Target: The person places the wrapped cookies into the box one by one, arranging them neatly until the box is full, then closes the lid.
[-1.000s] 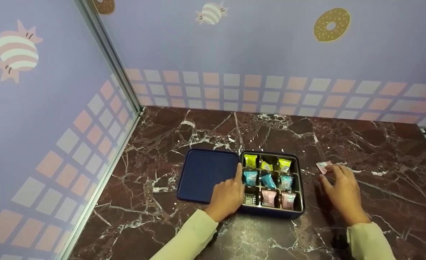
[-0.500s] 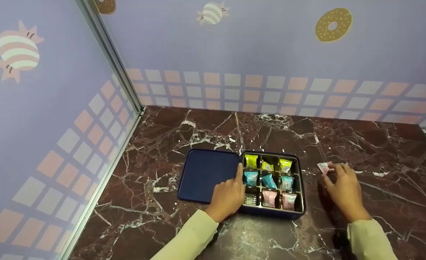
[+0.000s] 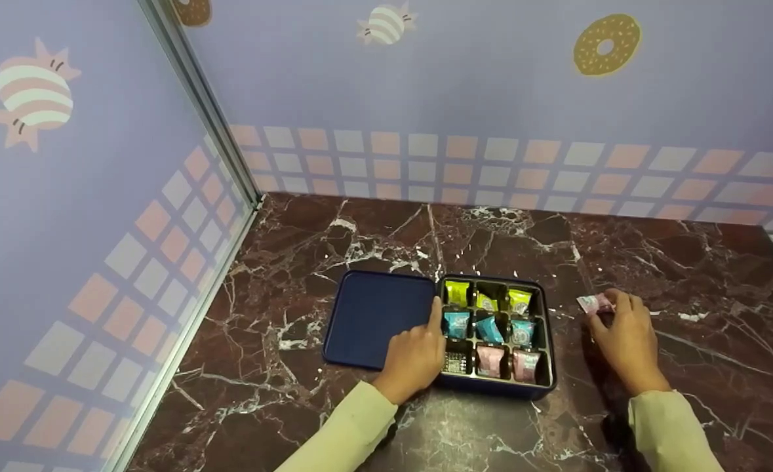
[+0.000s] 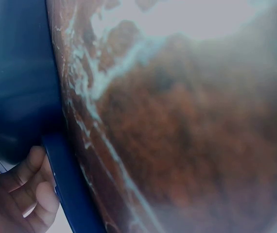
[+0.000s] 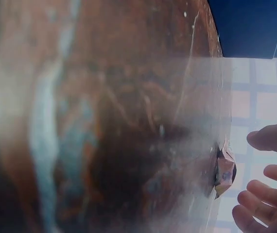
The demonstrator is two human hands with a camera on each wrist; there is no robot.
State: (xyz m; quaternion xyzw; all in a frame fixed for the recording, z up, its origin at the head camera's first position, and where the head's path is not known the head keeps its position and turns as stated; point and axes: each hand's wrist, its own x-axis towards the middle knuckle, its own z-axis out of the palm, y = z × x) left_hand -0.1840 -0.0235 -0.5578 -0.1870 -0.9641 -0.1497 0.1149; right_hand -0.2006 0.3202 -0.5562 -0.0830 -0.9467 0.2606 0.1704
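Observation:
A pink wrapped candy (image 3: 594, 303) lies on the marble-patterned table right of the box. My right hand (image 3: 627, 337) is over it, thumb and index fingertips right at the wrapper. In the right wrist view a gap shows between the fingertips (image 5: 256, 141) and the candy (image 5: 225, 171). My left hand (image 3: 412, 357) rests where the blue lid meets the box, index finger straight along the box's left rim. The left wrist view shows other fingers bent against the lid's edge (image 4: 70, 187). The box (image 3: 550, 387) has compartments with yellow-green (image 3: 519, 300), blue (image 3: 457, 324) and pink candies (image 3: 491, 360).
The lid (image 3: 370, 314) lies flat on the left of the box. The front-left compartment (image 3: 455, 362) shows its patterned bottom. A patterned wall (image 3: 465, 85) stands behind, another wall (image 3: 117, 210) along the left. The marble-patterned table (image 3: 281, 406) carries small white specks.
My right hand has shifted slightly at the pink candy, which has turned and moved a little to the right. The left hand and the box stay put.

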